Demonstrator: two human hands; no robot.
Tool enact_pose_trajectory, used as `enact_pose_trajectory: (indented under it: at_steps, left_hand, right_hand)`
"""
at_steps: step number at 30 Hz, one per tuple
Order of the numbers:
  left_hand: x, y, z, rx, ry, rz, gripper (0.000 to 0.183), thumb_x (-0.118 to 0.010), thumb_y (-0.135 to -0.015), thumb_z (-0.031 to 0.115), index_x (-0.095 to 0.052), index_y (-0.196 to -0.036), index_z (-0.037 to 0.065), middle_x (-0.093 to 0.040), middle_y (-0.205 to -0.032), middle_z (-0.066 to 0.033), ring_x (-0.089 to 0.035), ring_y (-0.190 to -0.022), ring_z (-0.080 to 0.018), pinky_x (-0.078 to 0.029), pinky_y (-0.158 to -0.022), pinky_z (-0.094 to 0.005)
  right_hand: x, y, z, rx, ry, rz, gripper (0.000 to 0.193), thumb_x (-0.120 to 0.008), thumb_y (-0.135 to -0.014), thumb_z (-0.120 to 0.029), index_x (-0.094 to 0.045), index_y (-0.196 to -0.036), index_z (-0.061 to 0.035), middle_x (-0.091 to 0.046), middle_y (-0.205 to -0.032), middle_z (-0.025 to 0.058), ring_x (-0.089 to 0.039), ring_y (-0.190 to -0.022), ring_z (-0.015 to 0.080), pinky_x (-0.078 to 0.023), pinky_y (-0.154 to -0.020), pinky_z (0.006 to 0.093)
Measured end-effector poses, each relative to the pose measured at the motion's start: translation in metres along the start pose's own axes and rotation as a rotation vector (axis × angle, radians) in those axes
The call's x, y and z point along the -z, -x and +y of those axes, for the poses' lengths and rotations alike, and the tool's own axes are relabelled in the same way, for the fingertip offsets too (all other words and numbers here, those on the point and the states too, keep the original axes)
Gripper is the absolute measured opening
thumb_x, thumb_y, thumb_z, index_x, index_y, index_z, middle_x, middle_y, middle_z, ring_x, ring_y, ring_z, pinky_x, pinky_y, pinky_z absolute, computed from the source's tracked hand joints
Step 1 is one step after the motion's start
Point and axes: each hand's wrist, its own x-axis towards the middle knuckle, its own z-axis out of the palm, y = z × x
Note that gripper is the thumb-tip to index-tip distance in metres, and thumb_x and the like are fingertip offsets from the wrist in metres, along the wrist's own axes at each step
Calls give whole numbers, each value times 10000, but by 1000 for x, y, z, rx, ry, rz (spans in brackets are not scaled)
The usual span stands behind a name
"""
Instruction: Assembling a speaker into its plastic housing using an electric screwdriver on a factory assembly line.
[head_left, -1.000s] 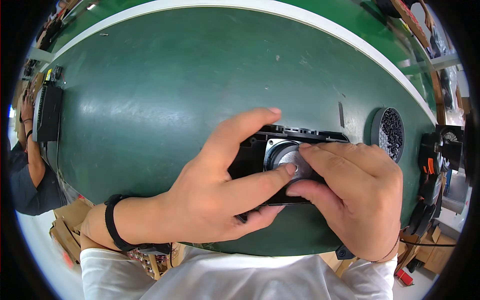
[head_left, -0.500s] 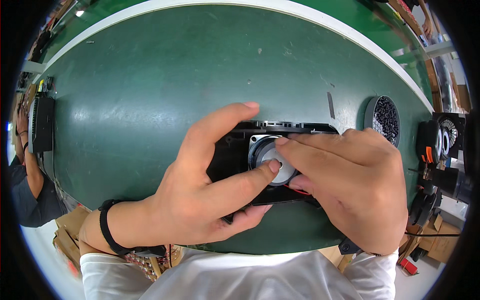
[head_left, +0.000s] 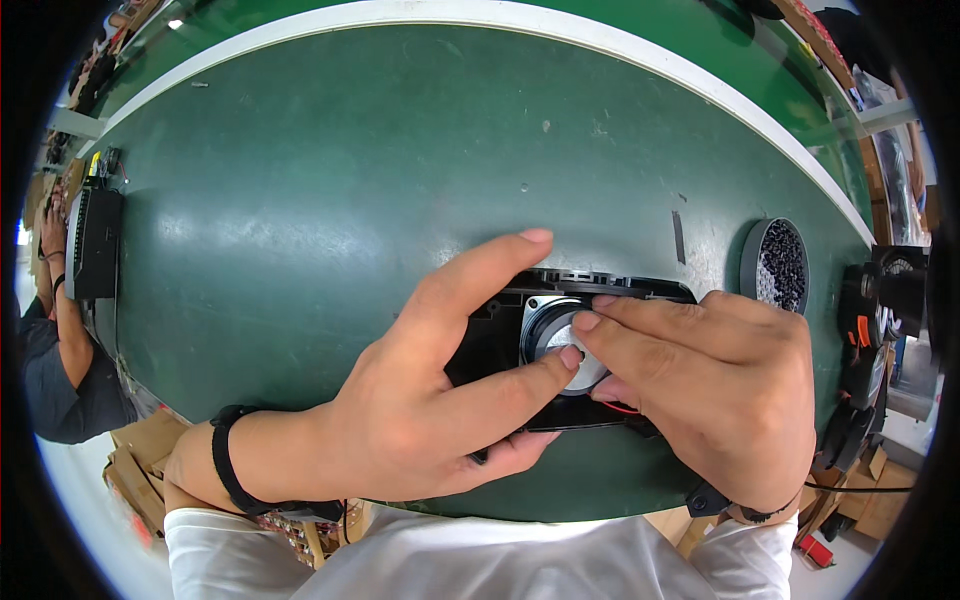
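A black plastic housing (head_left: pixel 476 350) lies low over the green table in front of me. In it sits a round speaker driver (head_left: pixel 545 322), with a silver disc-shaped back and a metal flange corner showing. My left hand (head_left: pixel 410 405) holds the housing, its thumb pressed on the speaker's back and other fingers beneath the near edge; the index finger reaches past the far edge. Bunched over the right part of the speaker, my right hand (head_left: pixel 715 385) hides that side, fingertips on its rim. A red wire (head_left: pixel 622 407) shows under the right fingers.
On the green table (head_left: pixel 300 200), a round tub (head_left: pixel 748 268) of small black parts stands to the right. More black speaker units (head_left: pixel 858 330) line the right edge. A black box-shaped device (head_left: pixel 98 245) stands at far left, beside another person's arm (head_left: pixel 72 325).
Hands, housing and speaker appear a little lower and further right in the picture, as does the table. Both hands keep nearly the same hold.
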Motion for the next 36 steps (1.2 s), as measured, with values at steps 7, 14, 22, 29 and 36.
enact_pose_trajectory:
  at_steps: [7, 14, 22, 29, 36]
  left_hand:
    - [3, -4, 2, 28, 7, -19, 437, -845, -630, 158, -720, -1018, 1, -378, -1403, -346, -523, -1177, -426, -490, -965, -464]
    - [1, -2, 1, 30, 17, -1, 444, -849, -613, 144, -727, -1017, 5, -375, -1410, -343, -515, -1190, -428, -479, -980, -464]
    - [1, 1, 1, 8, 26, -13, 444, -828, -644, 164, -729, -1052, 20, -410, -1384, -330, -501, -1229, -431, -462, -1005, -462]
    - [1, 0, 2, 60, 18, -19, 477, -831, -643, 171, -717, -1075, 5, -420, -1384, -323, -504, -1241, -419, -458, -1011, -455]
    - [2, 1, 2, 34, 11, -23, 529, -844, -627, 176, -705, -1103, -8, -414, -1389, -316, -498, -1248, -423, -459, -1021, -466]
  right_hand:
    - [5, -4, -5, -22, 58, -40, 393, -798, -599, -155, -744, -980, -78, -735, -920, 83, -664, -618, 185, -461, -490, 276]
    - [1, -4, -6, 20, 112, -37, 407, -804, -601, -183, -746, -993, -90, -729, -895, 89, -683, -638, 191, -478, -493, 276]
    - [4, 2, -6, 4, 83, -73, 427, -824, -593, -191, -745, -996, -71, -734, -903, 85, -698, -672, 184, -482, -500, 276]
    - [6, 2, -4, -27, 37, -63, 434, -845, -577, -175, -750, -985, -61, -739, -920, 101, -703, -667, 195, -474, -491, 267]
    - [5, 1, -2, -15, -17, -44, 417, -853, -585, -181, -756, -970, -54, -741, -923, 123, -704, -658, 213, -483, -497, 265]
